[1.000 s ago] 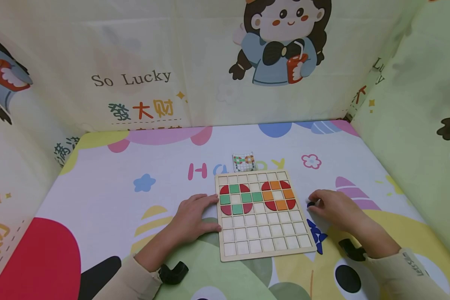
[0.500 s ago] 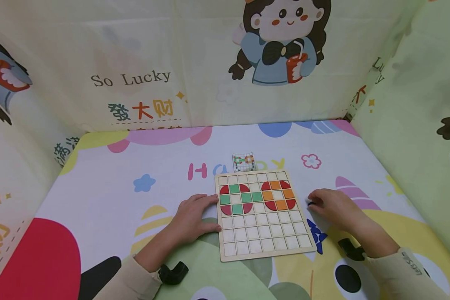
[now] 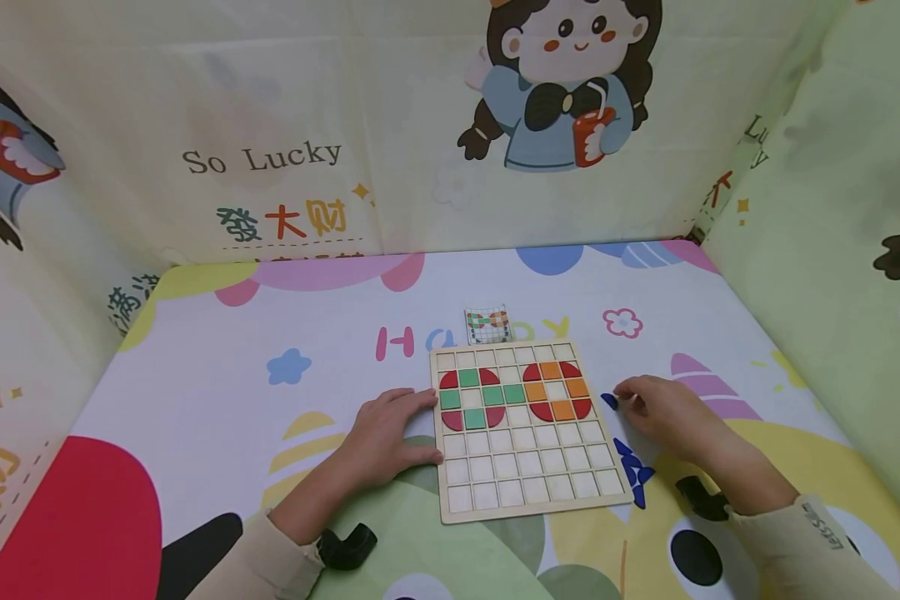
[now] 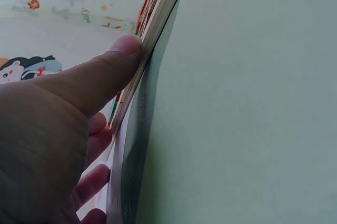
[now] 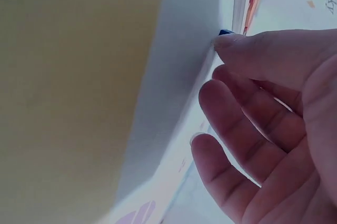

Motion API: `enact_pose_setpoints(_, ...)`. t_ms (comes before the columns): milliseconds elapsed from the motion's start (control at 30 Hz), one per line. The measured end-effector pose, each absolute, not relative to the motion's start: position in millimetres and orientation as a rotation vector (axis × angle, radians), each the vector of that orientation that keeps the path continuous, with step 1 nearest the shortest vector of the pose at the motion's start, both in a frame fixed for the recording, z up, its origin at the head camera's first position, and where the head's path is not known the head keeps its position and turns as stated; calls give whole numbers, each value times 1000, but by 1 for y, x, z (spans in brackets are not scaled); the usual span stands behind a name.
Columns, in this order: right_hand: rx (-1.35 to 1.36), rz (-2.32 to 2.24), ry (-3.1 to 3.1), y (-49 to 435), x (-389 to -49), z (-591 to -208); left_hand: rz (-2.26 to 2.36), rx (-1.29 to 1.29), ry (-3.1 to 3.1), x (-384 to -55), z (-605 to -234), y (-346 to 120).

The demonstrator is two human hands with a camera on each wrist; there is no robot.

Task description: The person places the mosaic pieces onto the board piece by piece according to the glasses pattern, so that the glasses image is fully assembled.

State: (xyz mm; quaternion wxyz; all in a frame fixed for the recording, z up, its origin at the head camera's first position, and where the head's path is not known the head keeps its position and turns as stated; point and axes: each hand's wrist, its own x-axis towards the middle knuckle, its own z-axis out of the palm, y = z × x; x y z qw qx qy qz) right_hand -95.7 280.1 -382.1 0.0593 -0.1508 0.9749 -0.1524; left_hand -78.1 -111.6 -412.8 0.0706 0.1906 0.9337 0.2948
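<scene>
A square wooden grid board [image 3: 534, 504] lies on the patterned cloth. Red quarter-round pieces [image 3: 450, 419], green squares [image 3: 475, 418] and orange squares [image 3: 563, 409] fill some of its cells. My left hand [image 3: 378, 437] rests at the board's left edge, thumb and fingers spread; in the left wrist view its thumb [image 4: 113, 63] touches the side of the board. Just off the right edge, my right hand [image 3: 671, 417] holds a small dark blue piece [image 3: 610, 401] at its fingertips, low over the cloth. Its thumb [image 5: 263, 47] partly hides that piece [image 5: 225, 32] in the right wrist view.
Several dark blue pieces [image 3: 633, 473] lie in a loose cluster along the board's lower right edge. Behind the board is a small pattern card [image 3: 487, 325] with a similar coloured design. Printed cloth walls [image 3: 412, 125] enclose the table at the back and sides.
The blue piece at my right fingertips has shifted slightly up and left, and more of it shows. My left hand, the board and its coloured pieces have stayed put.
</scene>
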Motion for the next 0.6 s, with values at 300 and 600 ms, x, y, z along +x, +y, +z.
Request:
enact_pose_setpoints(300, -531, -392, 2943, 271, -100, -380, 889, 559, 2803, -78, -413, -111)
enact_pose_setpoints(600, -539, -454, 2895, 267, -102, -380, 889, 565, 2806, -78, -413, -112)
